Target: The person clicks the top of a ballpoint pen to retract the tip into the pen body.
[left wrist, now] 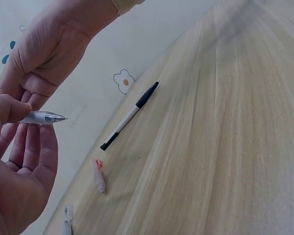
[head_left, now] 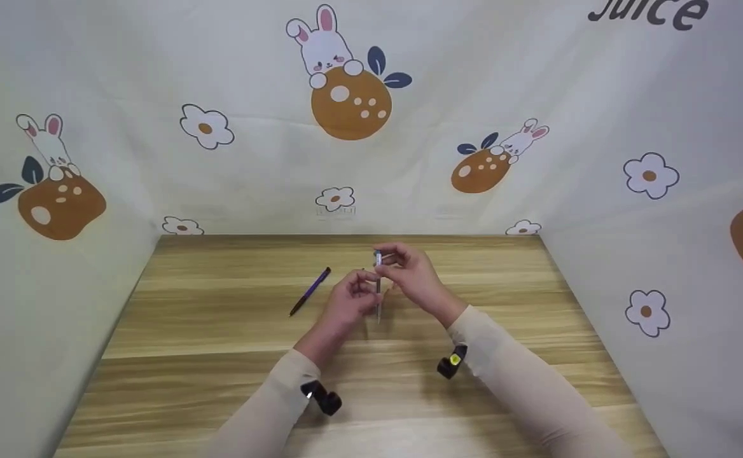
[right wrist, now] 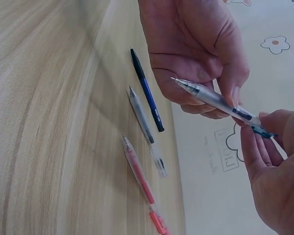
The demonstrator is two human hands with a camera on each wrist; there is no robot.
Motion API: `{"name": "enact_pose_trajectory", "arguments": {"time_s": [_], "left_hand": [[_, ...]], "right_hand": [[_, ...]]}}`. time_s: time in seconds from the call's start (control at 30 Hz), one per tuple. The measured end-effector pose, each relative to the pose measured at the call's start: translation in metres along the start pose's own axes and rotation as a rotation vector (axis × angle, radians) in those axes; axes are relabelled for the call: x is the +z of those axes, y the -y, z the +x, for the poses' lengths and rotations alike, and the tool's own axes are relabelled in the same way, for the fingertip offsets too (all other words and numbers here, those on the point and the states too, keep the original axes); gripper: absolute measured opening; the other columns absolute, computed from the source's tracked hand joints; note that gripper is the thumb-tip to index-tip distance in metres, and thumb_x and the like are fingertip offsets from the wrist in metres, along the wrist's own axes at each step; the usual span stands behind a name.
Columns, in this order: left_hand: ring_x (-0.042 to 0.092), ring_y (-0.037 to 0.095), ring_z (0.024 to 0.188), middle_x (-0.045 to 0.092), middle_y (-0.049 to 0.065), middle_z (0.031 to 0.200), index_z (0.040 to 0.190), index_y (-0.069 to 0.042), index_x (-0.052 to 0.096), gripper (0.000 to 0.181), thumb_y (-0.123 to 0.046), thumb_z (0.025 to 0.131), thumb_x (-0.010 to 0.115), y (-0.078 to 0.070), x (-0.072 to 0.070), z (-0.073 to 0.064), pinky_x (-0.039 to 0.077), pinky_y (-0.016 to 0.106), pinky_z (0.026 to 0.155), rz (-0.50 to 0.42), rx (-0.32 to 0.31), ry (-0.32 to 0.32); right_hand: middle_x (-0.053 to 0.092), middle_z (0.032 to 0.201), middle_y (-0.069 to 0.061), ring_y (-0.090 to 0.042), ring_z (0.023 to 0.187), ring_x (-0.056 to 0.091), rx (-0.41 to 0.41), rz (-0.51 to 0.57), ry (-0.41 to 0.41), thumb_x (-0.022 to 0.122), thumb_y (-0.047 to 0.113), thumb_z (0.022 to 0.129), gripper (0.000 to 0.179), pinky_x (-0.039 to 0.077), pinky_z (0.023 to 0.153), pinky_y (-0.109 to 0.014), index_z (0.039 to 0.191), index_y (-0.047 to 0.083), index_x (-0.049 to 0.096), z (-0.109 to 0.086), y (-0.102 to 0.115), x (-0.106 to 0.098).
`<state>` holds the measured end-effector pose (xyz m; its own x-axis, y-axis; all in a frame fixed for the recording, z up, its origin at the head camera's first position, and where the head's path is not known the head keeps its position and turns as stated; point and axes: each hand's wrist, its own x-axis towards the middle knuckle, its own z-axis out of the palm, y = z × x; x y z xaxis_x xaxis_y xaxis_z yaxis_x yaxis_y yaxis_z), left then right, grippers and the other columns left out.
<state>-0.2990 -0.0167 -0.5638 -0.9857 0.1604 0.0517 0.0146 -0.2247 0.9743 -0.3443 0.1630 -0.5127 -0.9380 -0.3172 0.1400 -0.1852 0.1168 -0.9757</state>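
Both hands hold one clear-barrelled pen [right wrist: 213, 98] with a blue clip end, above the wooden table [head_left: 219, 381]. My left hand [head_left: 350, 299] pinches the barrel, thumb on top. The right hand [head_left: 413, 270] grips the blue end between thumb and fingers. The pen's pointed tip is exposed and faces toward me in the head view. Beneath the hands, a pink pen [right wrist: 142, 178] and another clear pen [right wrist: 142, 120] lie on the table, mostly hidden from the head view.
A blue pen [head_left: 310, 291] with a dark grip lies left of the hands. A white pen [left wrist: 130, 117] with black ends shows in the left wrist view. A patterned cloth [head_left: 250, 172] encloses the table's back and sides.
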Motion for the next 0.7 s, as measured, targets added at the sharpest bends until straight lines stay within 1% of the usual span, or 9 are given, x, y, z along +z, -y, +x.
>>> {"name": "enact_pose_trajectory", "arguments": {"time_s": [0.2,0.47,0.57,0.7], "left_hand": [[0.066,0.016,0.087,0.067,0.006,0.099,0.122,0.003,0.065,0.033,0.009,0.091,0.073,0.0,-0.002,0.0,0.057,0.025,0.073,0.027,0.002,0.0],[0.067,0.015,0.087,0.068,0.008,0.101,0.124,0.003,0.064,0.034,0.007,0.092,0.073,0.001,-0.006,0.002,0.059,0.026,0.074,0.056,-0.02,-0.004],[0.068,0.016,0.087,0.069,0.009,0.102,0.124,0.003,0.064,0.034,0.007,0.092,0.074,0.001,-0.008,0.002,0.059,0.026,0.074,0.059,-0.021,-0.002],[0.067,0.016,0.086,0.069,0.011,0.102,0.125,0.003,0.064,0.034,0.007,0.093,0.073,0.0,-0.01,0.002,0.058,0.026,0.073,0.074,-0.011,-0.004]], "right_hand": [[0.076,0.12,-0.009,-0.023,0.111,0.071,-0.007,-0.01,-0.006,0.079,0.002,0.101,0.044,0.053,0.064,-0.024,0.143,0.008,0.069,-0.001,-0.001,0.001],[0.076,0.12,-0.01,-0.024,0.112,0.071,-0.008,-0.004,-0.011,0.078,0.003,0.102,0.047,0.052,0.062,-0.023,0.147,0.009,0.066,0.0,-0.004,0.003],[0.076,0.121,-0.011,-0.024,0.113,0.07,-0.018,0.005,-0.012,0.077,0.002,0.102,0.047,0.055,0.069,-0.024,0.147,0.007,0.065,0.001,-0.006,0.005],[0.075,0.123,-0.012,-0.025,0.113,0.07,-0.024,0.022,-0.016,0.077,0.001,0.102,0.048,0.059,0.084,-0.028,0.148,0.006,0.065,0.003,-0.008,0.008]]}}
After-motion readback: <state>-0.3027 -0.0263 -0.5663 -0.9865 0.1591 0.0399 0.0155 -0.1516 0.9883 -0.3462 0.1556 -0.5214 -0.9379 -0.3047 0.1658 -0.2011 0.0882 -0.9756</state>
